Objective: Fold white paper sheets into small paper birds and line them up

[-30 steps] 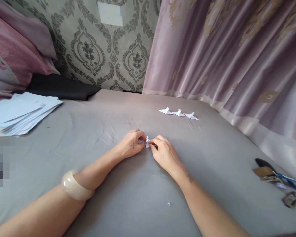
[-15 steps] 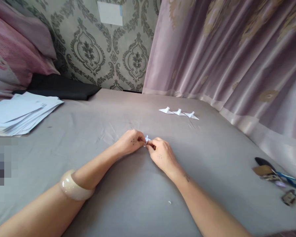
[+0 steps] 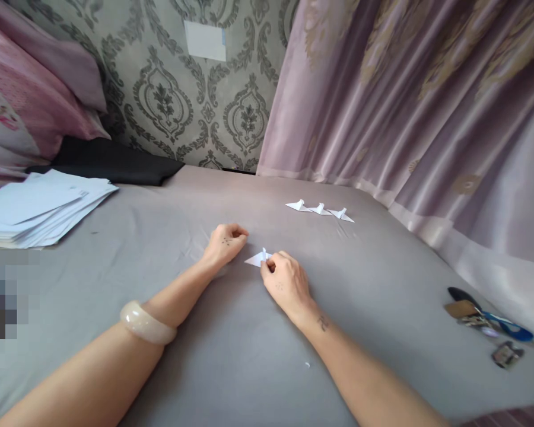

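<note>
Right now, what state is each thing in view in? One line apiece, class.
Right hand: fingers curled, holding paper
Left hand: fingers curled, apart from the paper
Held paper piece: folded, pointed end showing
Three paper pieces: folded, in a row
Paper stack: uneven edges
Purple curtain: hanging in folds
Bracelet: worn on left forearm
Gray cloth: spread out, slightly wrinkled

1 head view: forward, down, over grey cloth (image 3: 231, 356) toward wall (image 3: 207, 89).
</note>
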Demonstrator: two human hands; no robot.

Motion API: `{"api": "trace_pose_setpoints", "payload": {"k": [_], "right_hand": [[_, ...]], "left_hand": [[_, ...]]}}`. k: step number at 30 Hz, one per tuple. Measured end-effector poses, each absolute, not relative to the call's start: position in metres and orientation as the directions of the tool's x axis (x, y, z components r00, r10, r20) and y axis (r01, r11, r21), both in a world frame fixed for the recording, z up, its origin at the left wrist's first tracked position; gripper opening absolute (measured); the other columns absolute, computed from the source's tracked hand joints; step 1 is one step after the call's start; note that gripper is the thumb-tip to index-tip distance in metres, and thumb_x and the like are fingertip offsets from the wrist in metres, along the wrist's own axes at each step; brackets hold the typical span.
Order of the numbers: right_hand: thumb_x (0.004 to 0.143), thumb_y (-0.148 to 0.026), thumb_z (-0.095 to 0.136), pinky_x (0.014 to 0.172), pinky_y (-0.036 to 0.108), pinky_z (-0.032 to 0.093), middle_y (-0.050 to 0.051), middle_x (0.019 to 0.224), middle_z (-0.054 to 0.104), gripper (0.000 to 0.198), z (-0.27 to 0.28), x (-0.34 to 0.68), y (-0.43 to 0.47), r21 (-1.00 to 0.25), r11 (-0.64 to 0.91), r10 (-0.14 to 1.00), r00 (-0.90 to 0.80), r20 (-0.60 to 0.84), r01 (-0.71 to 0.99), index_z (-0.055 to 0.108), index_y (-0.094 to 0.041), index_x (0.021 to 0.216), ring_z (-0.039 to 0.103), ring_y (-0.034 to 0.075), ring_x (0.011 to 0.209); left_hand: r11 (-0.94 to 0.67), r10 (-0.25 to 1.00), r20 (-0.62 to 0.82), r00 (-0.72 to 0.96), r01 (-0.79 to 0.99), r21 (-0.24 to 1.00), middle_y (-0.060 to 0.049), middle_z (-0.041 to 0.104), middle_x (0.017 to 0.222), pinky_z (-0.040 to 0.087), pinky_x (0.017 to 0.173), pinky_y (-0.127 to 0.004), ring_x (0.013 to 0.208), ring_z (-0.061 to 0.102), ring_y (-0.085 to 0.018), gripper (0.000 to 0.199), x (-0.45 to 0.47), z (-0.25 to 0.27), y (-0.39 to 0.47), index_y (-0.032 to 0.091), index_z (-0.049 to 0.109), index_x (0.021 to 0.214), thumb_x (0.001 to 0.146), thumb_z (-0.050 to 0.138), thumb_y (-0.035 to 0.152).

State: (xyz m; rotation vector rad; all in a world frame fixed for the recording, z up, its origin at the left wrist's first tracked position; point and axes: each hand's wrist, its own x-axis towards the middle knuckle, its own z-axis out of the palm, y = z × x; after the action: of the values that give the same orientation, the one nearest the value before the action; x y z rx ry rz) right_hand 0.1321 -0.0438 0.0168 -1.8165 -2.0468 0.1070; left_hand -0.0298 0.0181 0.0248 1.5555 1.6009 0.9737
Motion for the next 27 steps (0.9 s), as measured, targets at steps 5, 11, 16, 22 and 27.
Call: {"api": "trace_pose_setpoints", "payload": {"k": [5, 11, 16, 22, 27], "right_hand": [[0.093, -0.027, 0.048, 0.066, 0.027, 0.036, 0.008, 0.090, 0.068, 0.023, 0.018, 0.139, -0.034, -0.222, 0.098, 0.953, -0.027, 0.301, 0.970, 0.067, -0.020, 0.082, 0.064, 0.019, 0.083], [0.090, -0.027, 0.053, 0.068, 0.026, 0.039, 0.008, 0.091, 0.071, 0.023, 0.032, 0.144, 0.009, -0.251, 0.024, 0.980, 0.026, 0.196, 0.968, 0.071, -0.020, 0.078, 0.065, 0.018, 0.084], [0.096, -0.029, 0.044, 0.073, 0.026, 0.043, 0.013, 0.102, 0.071, 0.032, 0.036, 0.146, 0.078, -0.297, -0.161, 0.953, 0.226, 0.202, 0.941, 0.072, -0.016, 0.095, 0.065, 0.020, 0.095], [0.096, -0.032, 0.051, 0.085, 0.036, 0.051, 0.011, 0.115, 0.064, 0.027, 0.026, 0.132, 0.133, -0.336, -0.281, 0.927, 0.345, 0.147, 0.899, 0.064, -0.015, 0.112, 0.062, 0.021, 0.101], [0.093, -0.035, 0.057, 0.086, 0.042, 0.053, 0.010, 0.123, 0.058, 0.034, 0.014, 0.122, 0.143, -0.355, -0.318, 0.924, 0.372, 0.092, 0.879, 0.056, -0.017, 0.122, 0.061, 0.021, 0.103]], "left_hand": [[0.003, 0.996, 0.040, -0.080, 0.481, 0.877, -0.006, 0.072, 0.077, 0.045, 0.065, -0.027, 0.072, 0.064, -0.020, 0.024, -0.034, 0.025, 0.018, 0.015, 0.072, 0.082, 0.070, 0.054, 0.024], [0.000, 0.999, 0.019, -0.032, 0.511, 0.859, -0.007, 0.073, 0.079, 0.046, 0.067, -0.027, 0.076, 0.067, -0.022, 0.024, -0.031, 0.025, 0.016, 0.015, 0.072, 0.085, 0.073, 0.052, 0.022], [0.039, 0.999, -0.019, -0.041, 0.544, 0.838, -0.008, 0.075, 0.084, 0.046, 0.071, -0.026, 0.082, 0.068, -0.021, 0.024, -0.029, 0.024, 0.020, 0.014, 0.072, 0.089, 0.076, 0.051, 0.017], [0.055, 0.998, -0.039, -0.039, 0.587, 0.807, -0.008, 0.075, 0.089, 0.047, 0.074, -0.028, 0.087, 0.068, -0.023, 0.024, -0.025, 0.020, 0.025, 0.016, 0.072, 0.089, 0.078, 0.052, 0.015], [0.068, 0.997, -0.071, -0.021, 0.631, 0.772, -0.006, 0.075, 0.092, 0.046, 0.078, -0.027, 0.090, 0.068, -0.023, 0.025, -0.023, 0.023, 0.026, 0.019, 0.072, 0.092, 0.079, 0.050, 0.017]]}}
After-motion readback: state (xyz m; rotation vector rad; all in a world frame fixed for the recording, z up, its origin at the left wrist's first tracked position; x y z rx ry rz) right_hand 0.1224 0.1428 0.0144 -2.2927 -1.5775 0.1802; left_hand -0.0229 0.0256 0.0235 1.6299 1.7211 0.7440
